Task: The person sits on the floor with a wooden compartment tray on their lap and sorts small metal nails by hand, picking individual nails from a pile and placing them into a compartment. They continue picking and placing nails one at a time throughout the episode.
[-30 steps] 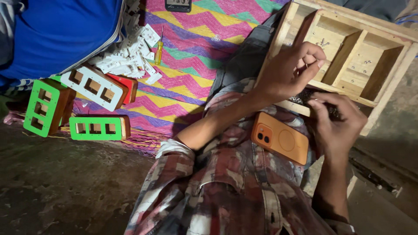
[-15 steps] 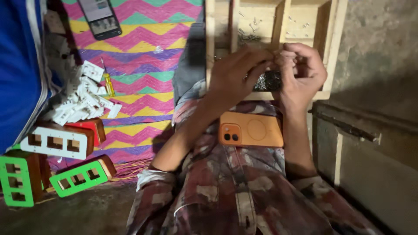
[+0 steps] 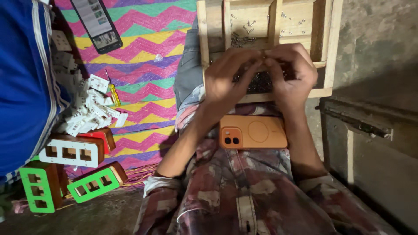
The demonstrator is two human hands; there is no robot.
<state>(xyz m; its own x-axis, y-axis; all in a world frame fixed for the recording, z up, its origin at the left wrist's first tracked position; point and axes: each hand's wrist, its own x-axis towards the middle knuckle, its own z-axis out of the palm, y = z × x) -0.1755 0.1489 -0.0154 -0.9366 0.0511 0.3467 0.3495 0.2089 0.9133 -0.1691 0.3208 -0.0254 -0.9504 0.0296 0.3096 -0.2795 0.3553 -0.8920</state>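
Observation:
My left hand [image 3: 226,76] and my right hand [image 3: 289,72] meet fingertip to fingertip over the near compartment of a wooden divided tray [image 3: 333,48]. That compartment holds a dark heap of small screws [image 3: 261,82]. The fingers pinch together at a small item too tiny to make out. More loose screws [image 3: 241,39] lie in the tray's far compartments. An orange phone [image 3: 253,131] rests on my lap just below both wrists.
A zigzag-patterned mat [image 3: 143,48] covers the floor at left, with a second phone [image 3: 96,24], a yellow screwdriver [image 3: 114,93], a pile of white plastic parts [image 3: 89,111], and green [image 3: 93,185] and white [image 3: 69,152] switch-plate boxes. A person in blue [image 3: 21,78] sits at far left. A concrete wall is at right.
The view has swung so the tray sits straight ahead. My two hands came together over the screw compartment; a second earlier the left was raised and the right lay lower beside the phone.

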